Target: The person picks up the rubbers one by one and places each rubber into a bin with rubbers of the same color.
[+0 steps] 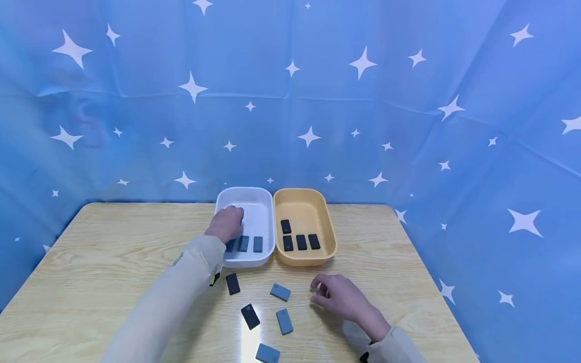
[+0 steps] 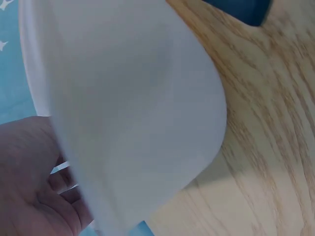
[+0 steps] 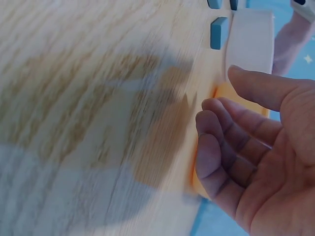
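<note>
My left hand (image 1: 227, 223) reaches down into the white bin (image 1: 248, 263), fingers pointing down and mostly hidden. A sliver of a small blue block (image 1: 242, 222) shows at its fingertips. In the left wrist view the bin's wall (image 2: 142, 113) covers much of that hand (image 2: 37, 182). Below it in the bin, several blue blocks (image 1: 257, 244) lie in a row. My right hand (image 1: 342, 298) hovers over the table at right with loosely curled fingers; the right wrist view shows nothing in that hand (image 3: 246, 152).
Beside the white bin stands a yellow bin (image 1: 305, 261) with several black blocks (image 1: 301, 242). Two black blocks (image 1: 250, 316) and three blue blocks (image 1: 284, 321) lie scattered on the wooden table (image 1: 113, 262) in front. A blue star-patterned curtain (image 1: 290, 116) hangs behind.
</note>
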{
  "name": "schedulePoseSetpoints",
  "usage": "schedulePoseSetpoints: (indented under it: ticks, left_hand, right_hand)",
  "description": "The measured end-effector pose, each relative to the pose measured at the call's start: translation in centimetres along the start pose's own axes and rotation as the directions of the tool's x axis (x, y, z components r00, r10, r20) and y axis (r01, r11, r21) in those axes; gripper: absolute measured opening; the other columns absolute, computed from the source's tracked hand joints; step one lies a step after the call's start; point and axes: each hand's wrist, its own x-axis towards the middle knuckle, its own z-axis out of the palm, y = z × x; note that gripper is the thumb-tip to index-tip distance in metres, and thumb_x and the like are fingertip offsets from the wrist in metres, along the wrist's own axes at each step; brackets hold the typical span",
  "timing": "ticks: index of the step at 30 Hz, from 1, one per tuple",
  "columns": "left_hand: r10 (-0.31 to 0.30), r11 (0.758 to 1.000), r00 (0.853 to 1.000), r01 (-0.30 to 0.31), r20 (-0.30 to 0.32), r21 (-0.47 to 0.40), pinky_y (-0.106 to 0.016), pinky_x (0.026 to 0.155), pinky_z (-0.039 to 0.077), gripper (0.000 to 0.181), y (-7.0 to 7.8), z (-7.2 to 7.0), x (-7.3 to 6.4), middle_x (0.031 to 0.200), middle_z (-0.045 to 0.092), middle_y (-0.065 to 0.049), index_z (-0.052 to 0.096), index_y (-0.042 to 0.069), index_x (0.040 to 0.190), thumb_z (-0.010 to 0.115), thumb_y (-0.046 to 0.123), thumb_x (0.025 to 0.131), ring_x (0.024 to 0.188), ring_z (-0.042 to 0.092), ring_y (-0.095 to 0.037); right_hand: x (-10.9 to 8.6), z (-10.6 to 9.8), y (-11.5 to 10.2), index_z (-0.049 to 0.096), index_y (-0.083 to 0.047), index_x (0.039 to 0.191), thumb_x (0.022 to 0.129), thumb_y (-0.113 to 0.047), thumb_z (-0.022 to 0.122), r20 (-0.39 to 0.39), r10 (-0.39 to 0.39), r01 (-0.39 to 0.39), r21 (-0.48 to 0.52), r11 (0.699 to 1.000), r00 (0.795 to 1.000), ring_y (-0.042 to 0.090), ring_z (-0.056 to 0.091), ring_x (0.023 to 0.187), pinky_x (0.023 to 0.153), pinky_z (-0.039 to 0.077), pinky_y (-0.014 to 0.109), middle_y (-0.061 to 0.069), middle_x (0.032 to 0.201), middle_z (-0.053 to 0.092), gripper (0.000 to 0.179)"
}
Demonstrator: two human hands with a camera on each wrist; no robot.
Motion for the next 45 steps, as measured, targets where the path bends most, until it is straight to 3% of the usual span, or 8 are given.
schedulePoseSetpoints:
  ticks: [10, 25, 33, 39, 45]
  left_hand:
    - [-0.038, 0.999, 0.999, 0.038, 0.014, 0.03, -0.043, 0.083, 0.053, 0.022, -0.2, 0.5, 0.0, 0.101, 0.062, -0.017, 0.062, 0.002, 0.115, 0.054, 0.009, 0.096, 0.083, 0.059, -0.026]
    - [-0.04, 0.996, 0.998, 0.043, -0.041, 0.074, -0.043, 0.082, 0.055, 0.021, 0.0, 1.1, -0.1, 0.099, 0.064, -0.018, 0.063, 0.0, 0.114, 0.058, 0.008, 0.094, 0.083, 0.063, -0.027]
    - [-0.029, 0.998, 0.997, 0.032, -0.066, 0.051, -0.043, 0.079, 0.056, 0.026, 0.2, -0.3, -0.4, 0.1, 0.064, -0.018, 0.062, 0.0, 0.114, 0.066, 0.009, 0.089, 0.081, 0.061, -0.027]
    - [-0.002, 0.999, 0.994, 0.006, -0.109, 0.037, -0.04, 0.075, 0.056, 0.02, -0.2, -1.7, -1.1, 0.098, 0.066, -0.015, 0.065, 0.003, 0.11, 0.06, 0.011, 0.092, 0.08, 0.061, -0.024]
    - [0.036, 0.999, 0.988, -0.032, -0.153, 0.026, -0.043, 0.076, 0.056, 0.024, -0.7, -2.7, -2.1, 0.105, 0.067, -0.016, 0.066, 0.003, 0.114, 0.06, 0.013, 0.093, 0.088, 0.066, -0.028]
  right_hand:
    - [-0.1, 0.0, 0.2, 0.068, -0.013, 0.1, 0.089, -0.025, 0.07, 0.007, 0.003, -0.003, 0.016, 1.0, 1.0, 0.001, 0.047, 0.058, 0.056, 0.039, 0.022, -0.01, 0.071, 0.058, 0.017]
    - [-0.2, 0.0, 0.3, 0.068, -0.012, 0.1, 0.088, -0.024, 0.07, 0.003, -0.008, 0.008, 0.001, 1.0, 1.0, 0.001, 0.048, 0.059, 0.057, 0.04, 0.022, -0.01, 0.072, 0.059, 0.017]
    - [-0.1, 0.0, 0.1, 0.068, -0.013, 0.101, 0.089, -0.025, 0.069, 0.017, 0.011, -0.012, 0.012, 1.0, 1.0, 0.002, 0.048, 0.059, 0.056, 0.04, 0.022, -0.01, 0.072, 0.058, 0.017]
    - [0.1, 0.1, -0.1, 0.068, -0.012, 0.101, 0.089, -0.025, 0.07, 0.019, 0.005, -0.005, 0.011, 1.0, 1.0, 0.002, 0.048, 0.059, 0.056, 0.04, 0.022, -0.01, 0.072, 0.058, 0.018]
    - [0.2, 0.2, -0.2, 0.068, -0.012, 0.1, 0.088, -0.025, 0.07, 0.019, -0.008, 0.008, 0.01, 1.0, 1.0, 0.002, 0.048, 0.059, 0.056, 0.04, 0.022, -0.01, 0.072, 0.059, 0.018]
